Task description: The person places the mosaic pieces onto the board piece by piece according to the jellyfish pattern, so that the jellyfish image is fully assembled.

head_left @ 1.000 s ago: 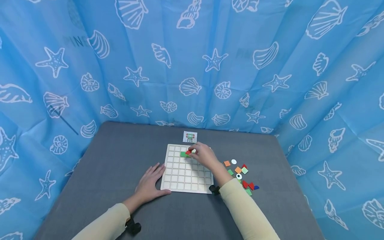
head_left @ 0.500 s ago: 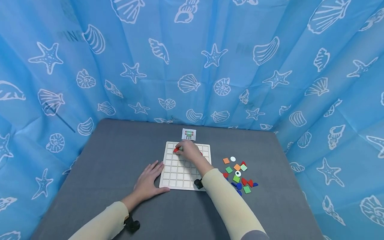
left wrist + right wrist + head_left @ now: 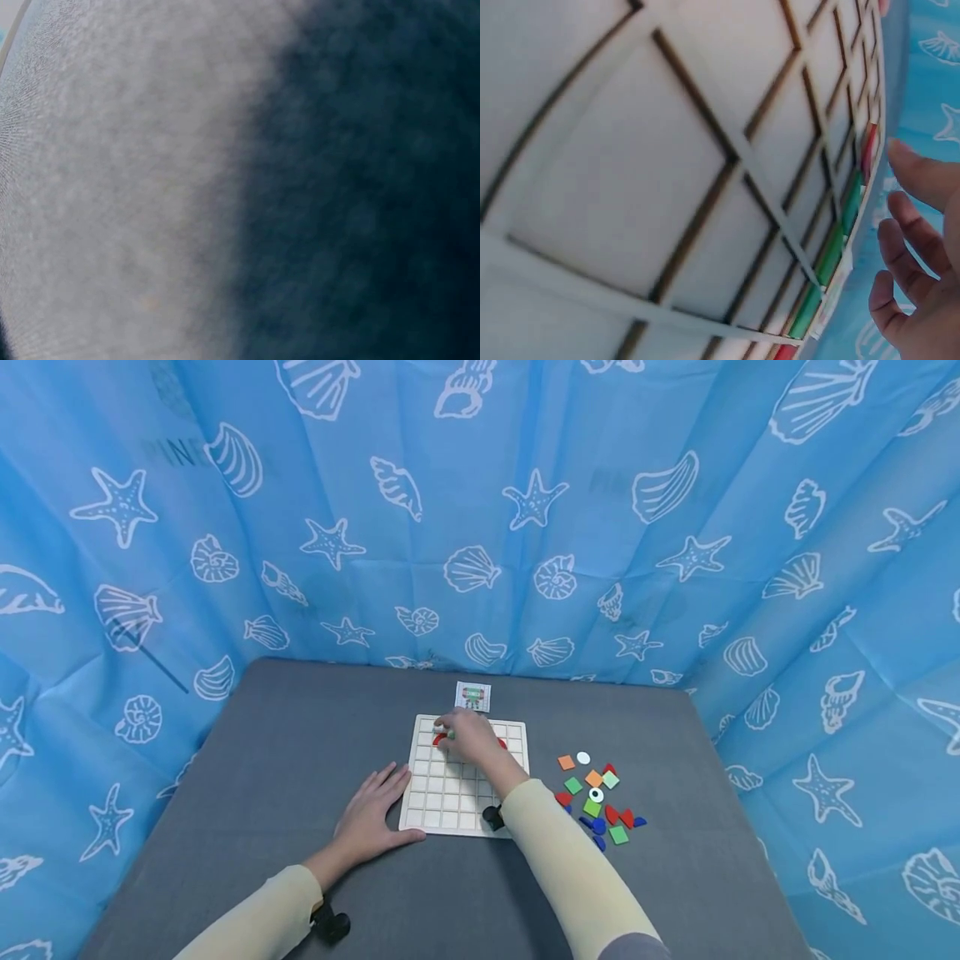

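Observation:
A pale gridded board lies on the grey table. My left hand rests flat at its left side, fingers spread, thumb by the front left corner. Over the board's back rows is my right hand, just beside a red piece set in the grid. In the right wrist view its fingers are loosely bent, with nothing between them. That view shows several green tiles in a row, with a red piece at one end and another red piece at the other.
Loose orange, green, white, red and blue pieces lie right of the board. A small picture card sits behind it. A blue shell-print curtain surrounds the table. The left wrist view shows only blurred grey cloth and a dark area.
My right hand carried a red piece leftward across the board's back rows and let go of it there. The fingers have lifted slightly off it. The left hand stays in place.

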A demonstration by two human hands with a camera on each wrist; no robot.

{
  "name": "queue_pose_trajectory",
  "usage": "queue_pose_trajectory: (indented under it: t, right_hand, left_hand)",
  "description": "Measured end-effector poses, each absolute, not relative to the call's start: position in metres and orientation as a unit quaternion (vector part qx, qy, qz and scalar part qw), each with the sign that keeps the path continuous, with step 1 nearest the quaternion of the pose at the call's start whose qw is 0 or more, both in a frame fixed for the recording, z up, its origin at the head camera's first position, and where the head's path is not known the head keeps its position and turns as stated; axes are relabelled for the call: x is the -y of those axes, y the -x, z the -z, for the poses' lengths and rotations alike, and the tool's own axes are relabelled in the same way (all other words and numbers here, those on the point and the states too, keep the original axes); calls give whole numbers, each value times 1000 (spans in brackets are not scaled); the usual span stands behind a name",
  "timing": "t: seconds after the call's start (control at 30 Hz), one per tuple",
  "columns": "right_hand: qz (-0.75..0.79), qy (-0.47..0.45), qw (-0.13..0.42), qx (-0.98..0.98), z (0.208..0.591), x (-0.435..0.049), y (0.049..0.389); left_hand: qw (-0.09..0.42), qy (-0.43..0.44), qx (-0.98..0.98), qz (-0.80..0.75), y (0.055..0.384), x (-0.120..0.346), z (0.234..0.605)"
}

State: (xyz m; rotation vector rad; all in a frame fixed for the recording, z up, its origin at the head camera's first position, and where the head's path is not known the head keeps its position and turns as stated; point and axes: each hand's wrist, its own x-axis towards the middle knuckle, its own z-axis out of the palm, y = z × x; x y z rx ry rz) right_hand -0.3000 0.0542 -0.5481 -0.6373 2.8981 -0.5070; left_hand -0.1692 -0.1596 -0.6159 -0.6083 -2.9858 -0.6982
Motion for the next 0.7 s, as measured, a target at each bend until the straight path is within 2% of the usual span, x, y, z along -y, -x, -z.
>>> queue_pose_trajectory:
  t: [0.33,0.7]
  right_hand:
    - [200,211,-27,-956,516,-65,285]
    - [264,182,-54,-946,480,-91,262]
  left_hand:
    - [13,194,954,230,169,163,620]
    - [13,199,954,226,170,161,621]
